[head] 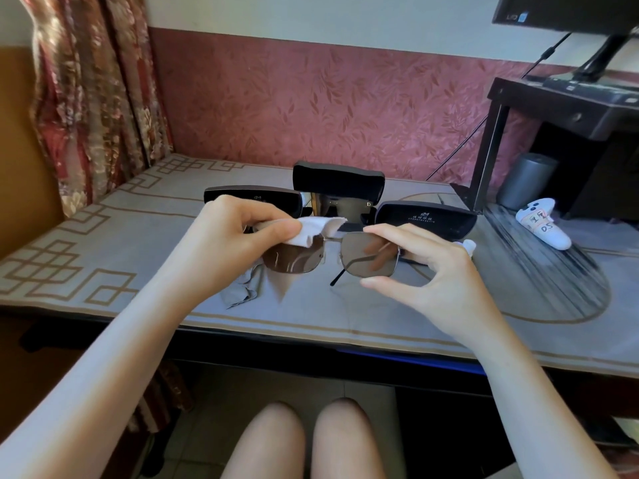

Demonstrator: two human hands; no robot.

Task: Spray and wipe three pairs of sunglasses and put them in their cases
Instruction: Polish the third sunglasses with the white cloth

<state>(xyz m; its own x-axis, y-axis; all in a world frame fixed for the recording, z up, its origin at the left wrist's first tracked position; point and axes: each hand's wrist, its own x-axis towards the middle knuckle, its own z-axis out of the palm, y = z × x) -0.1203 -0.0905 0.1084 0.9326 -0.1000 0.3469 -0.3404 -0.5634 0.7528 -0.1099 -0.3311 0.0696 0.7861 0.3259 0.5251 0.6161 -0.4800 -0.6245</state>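
Note:
I hold a pair of brown-lensed, metal-framed sunglasses (301,259) above the table. My left hand (238,233) pinches a white cloth (313,231) against the top of the left lens. My right hand (415,267) pinches the right lens between thumb and fingers. Three black cases stand open behind: a left case (235,197), a middle case (337,183) with dark sunglasses (345,209) inside, and a right case (428,217). Something white (468,245), perhaps the spray bottle, peeks out behind my right hand.
A grey cloth (245,288) lies on the grey patterned table cover (103,236). A white game controller (543,224) lies at the right, near a dark desk (553,105) with a grey cylinder (527,179) under it. A curtain (93,91) hangs at the left.

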